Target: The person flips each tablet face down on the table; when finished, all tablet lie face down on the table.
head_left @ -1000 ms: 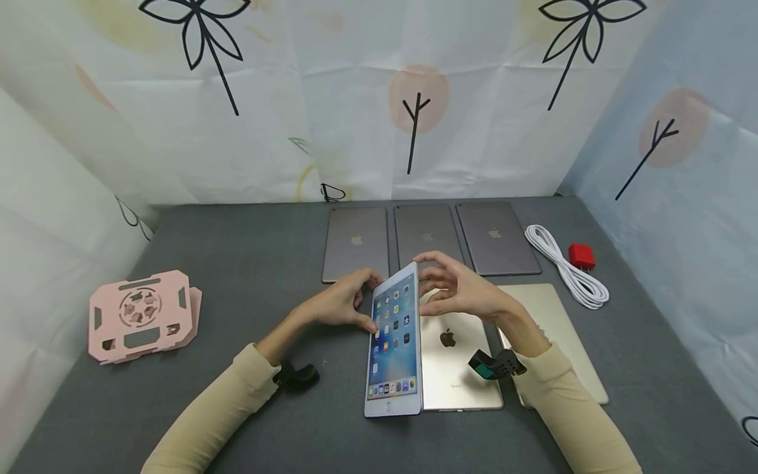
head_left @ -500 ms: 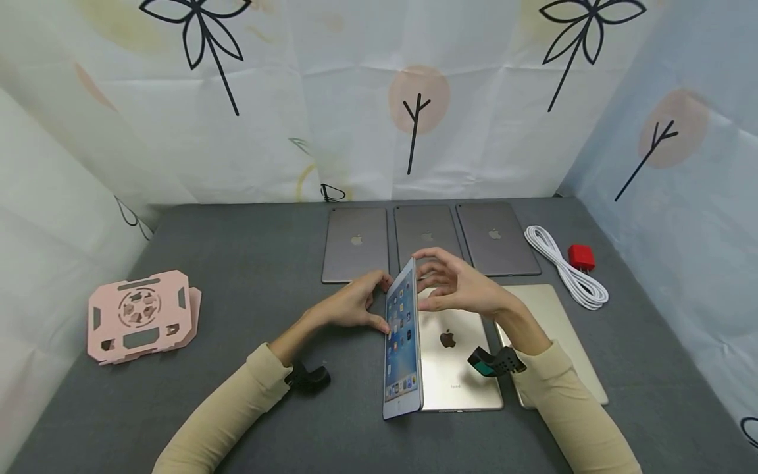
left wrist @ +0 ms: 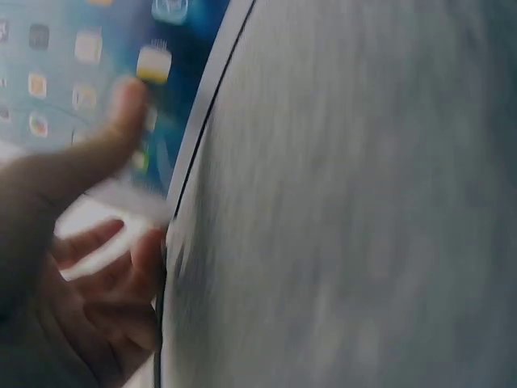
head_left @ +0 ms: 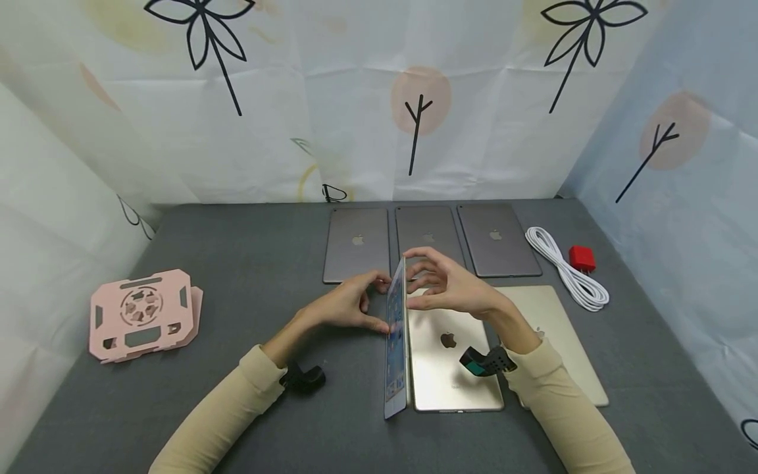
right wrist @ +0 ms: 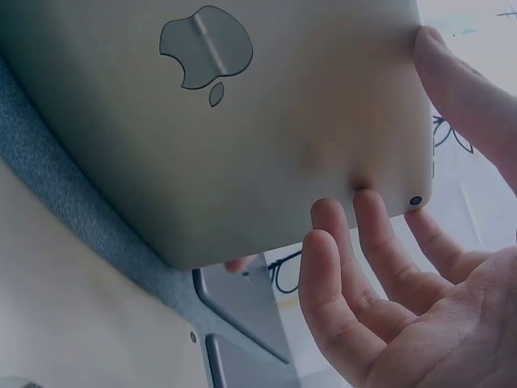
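A white-fronted tablet [head_left: 395, 355] stands steeply on its long edge, its lit screen facing left. My left hand [head_left: 349, 304] holds its far left part; in the left wrist view the thumb [left wrist: 101, 149] lies over the screen and the fingers curl beyond the tablet's end. My right hand [head_left: 444, 286] holds the far upper corner. In the right wrist view its thumb [right wrist: 456, 81] touches the long edge of the pale gold back [right wrist: 242, 162], while the fingers are at the short end near the camera lens. Right beside it, a gold tablet [head_left: 450, 375] lies back up.
Another gold tablet [head_left: 559, 329] lies face down at the right, partly under the right forearm. Three grey tablets [head_left: 358, 243] lie in a row behind. A coiled white cable [head_left: 571, 273] and red charger plug [head_left: 582, 258] are back right; a pink folding stand [head_left: 142, 316] is left.
The held tablet has turned from screen up towards me to almost upright, screen facing left. My left hand has shifted slightly right; my right hand has moved slightly left with the upper edge.
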Motion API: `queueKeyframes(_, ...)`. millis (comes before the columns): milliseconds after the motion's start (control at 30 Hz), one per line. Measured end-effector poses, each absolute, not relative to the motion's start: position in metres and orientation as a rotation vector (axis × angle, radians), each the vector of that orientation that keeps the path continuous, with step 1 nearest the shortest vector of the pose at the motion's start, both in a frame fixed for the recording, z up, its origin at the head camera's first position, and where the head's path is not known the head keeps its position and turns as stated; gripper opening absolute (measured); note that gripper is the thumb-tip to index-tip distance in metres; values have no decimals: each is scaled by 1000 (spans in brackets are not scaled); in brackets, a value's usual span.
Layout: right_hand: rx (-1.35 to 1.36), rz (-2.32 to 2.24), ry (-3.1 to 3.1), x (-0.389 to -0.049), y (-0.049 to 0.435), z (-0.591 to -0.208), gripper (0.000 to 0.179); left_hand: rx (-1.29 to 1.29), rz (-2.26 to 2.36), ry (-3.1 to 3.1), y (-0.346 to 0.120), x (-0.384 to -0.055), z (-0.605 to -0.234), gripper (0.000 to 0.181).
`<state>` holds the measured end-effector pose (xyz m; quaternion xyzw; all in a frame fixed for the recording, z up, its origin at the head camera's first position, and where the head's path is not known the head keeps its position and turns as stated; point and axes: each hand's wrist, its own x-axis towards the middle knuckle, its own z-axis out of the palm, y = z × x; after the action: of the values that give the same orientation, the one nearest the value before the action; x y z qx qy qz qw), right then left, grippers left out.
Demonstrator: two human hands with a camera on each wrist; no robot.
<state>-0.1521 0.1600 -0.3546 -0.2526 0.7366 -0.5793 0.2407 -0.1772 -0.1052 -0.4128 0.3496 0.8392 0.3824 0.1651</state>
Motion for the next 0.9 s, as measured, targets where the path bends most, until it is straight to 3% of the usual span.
queueKeyframes(300,-644,-1583,1991,-151,148,-355,85,951,1378,2280,-118,-174,-373,56)
queueKeyframes(567,-640,-1529,2035,-153,136,-363,80,959,1426,2203,-118,-166,-361,67)
queueKeyframes(900,-754,-1083,2341,-159,129,-386,79,950,1407,2210,-129,-166,-358,69)
